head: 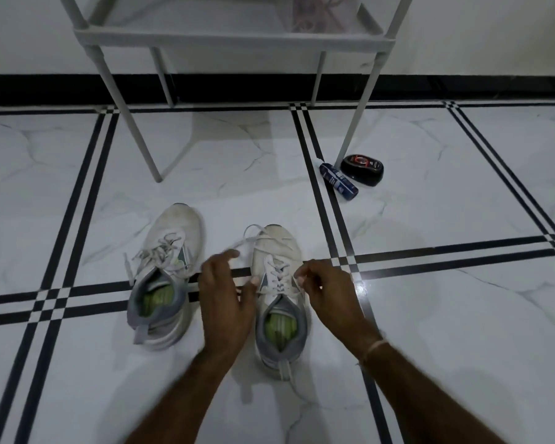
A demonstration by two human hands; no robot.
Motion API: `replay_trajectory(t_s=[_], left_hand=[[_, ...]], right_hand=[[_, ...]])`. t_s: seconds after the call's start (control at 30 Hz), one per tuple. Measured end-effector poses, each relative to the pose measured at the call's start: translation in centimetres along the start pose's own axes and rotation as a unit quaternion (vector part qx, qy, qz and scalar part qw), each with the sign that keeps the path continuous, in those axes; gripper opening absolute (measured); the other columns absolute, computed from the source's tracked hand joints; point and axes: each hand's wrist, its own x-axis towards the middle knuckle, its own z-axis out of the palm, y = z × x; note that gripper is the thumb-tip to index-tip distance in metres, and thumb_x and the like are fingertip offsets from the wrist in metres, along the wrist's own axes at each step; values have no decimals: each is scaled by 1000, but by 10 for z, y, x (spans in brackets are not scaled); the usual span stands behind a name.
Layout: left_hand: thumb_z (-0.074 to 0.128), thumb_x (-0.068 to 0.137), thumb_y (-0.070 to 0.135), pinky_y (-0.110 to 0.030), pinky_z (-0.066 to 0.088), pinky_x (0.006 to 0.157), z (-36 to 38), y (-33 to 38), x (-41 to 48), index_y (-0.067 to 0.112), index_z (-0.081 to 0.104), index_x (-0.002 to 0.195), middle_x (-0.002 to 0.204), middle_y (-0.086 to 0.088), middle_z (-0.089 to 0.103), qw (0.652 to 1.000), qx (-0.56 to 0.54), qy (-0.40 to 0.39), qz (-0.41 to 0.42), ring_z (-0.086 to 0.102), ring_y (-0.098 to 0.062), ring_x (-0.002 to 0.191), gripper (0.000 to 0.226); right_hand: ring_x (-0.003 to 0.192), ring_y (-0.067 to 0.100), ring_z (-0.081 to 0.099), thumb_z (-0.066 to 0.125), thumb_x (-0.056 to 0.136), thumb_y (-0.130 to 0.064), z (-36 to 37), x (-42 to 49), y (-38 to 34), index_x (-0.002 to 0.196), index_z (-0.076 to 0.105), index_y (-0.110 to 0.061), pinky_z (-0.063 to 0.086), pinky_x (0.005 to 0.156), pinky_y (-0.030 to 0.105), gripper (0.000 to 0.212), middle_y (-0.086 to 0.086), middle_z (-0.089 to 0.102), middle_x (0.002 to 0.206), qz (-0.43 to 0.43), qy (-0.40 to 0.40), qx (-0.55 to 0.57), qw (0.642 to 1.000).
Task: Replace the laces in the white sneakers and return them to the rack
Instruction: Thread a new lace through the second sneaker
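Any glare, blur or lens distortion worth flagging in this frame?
Head view: bright glare on the floor beside the right hand; left hand smeared by motion; wide lens bows the tile lines and splays the rack legs; lighting dim.

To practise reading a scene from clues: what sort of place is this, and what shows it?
Probably a home entryway or hall: a tiled floor with black inlay lines, a grey shoe rack standing on it, and a shoe-polish sponge beside its leg.
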Motion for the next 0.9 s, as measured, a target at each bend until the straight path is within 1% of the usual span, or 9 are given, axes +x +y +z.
replay_trajectory(t_s=[0.07, 0.17, 0.33, 0.43, 0.57, 0.63, 0.7, 0.8, 0.9], left_hand=[[60, 93, 37, -40, 51, 88, 0, -12, -10, 23, 66, 113, 111, 8, 62, 995, -19, -93, 35, 56, -12, 107, 25], [63, 87, 32, -37, 48, 87, 0, -22, -14, 30, 67, 93, 97, 16, 66, 988, -29, -149, 18, 58, -9, 98, 8], [55, 85, 21, -38, 46, 71, -2, -23, -9, 32, 55, 79, 80, 12, 61, 982, 8, -188, 19, 58, -14, 80, 12], [43, 79, 11, -34, 40, 58, -10, -16, -1, 23, 50, 76, 67, 8, 54, 972, 25, -235, 22, 49, -8, 63, 14], [58, 89, 4, -26, 33, 54, -15, -20, 4, 21, 57, 69, 57, 10, 49, 963, 62, -262, -21, 41, -3, 52, 26], [60, 97, 8, -22, 36, 53, -17, -15, 0, 23, 62, 69, 57, 11, 56, 955, -24, -273, -109, 48, 0, 50, 32], [59, 102, 26, -20, 39, 52, -21, -6, 0, 17, 67, 75, 66, 7, 63, 912, -181, -272, -249, 51, -1, 56, 30], [58, 97, 36, -20, 50, 58, -20, 3, 1, 8, 76, 91, 90, -7, 70, 789, -403, -251, -389, 60, -10, 72, 34], [60, 90, 27, -25, 60, 77, -11, 5, -6, -6, 66, 124, 121, -19, 69, 751, -483, -223, -392, 68, -21, 101, 47]], right_hand=[[86, 2, 61, 66, 98, -30, 0, -5, 3, 89, 68, -28, 48, 72, 20, 10, -15, 65, 89, -43, -33, -20, 998], [110, 3, 54, 72, 93, -39, -3, -13, 12, 95, 72, -27, 42, 84, 11, 12, -10, 59, 120, -62, -74, -66, 993], [134, 21, 44, 71, 89, -38, -4, -13, 12, 83, 73, -27, 39, 100, 40, 13, -1, 52, 146, -115, -26, -154, 981], [137, 22, 45, 67, 86, -39, -9, -6, 9, 80, 74, -30, 30, 110, 47, 13, -8, 65, 130, -192, -34, -229, 954], [96, 14, 62, 64, 88, -37, -13, -7, 20, 76, 69, -30, 35, 110, 52, 15, -13, 66, 78, -150, -102, -249, 952], [71, 7, 56, 68, 92, -36, -14, -15, 24, 70, 65, -26, 50, 91, 45, 25, -13, 61, 67, -111, -134, -176, 969], [63, 10, 59, 71, 95, -33, -19, -20, 15, 67, 67, -17, 55, 70, 37, 33, -3, 64, 65, -36, -156, 25, 987], [92, 11, 70, 67, 98, -21, -24, -21, -2, 88, 72, 5, 54, 83, 23, 28, 5, 76, 94, 69, -167, 268, 946], [115, 22, 70, 63, 99, -14, -16, -26, 0, 101, 71, 8, 53, 102, 32, 23, 14, 76, 113, 114, -161, 349, 916]])
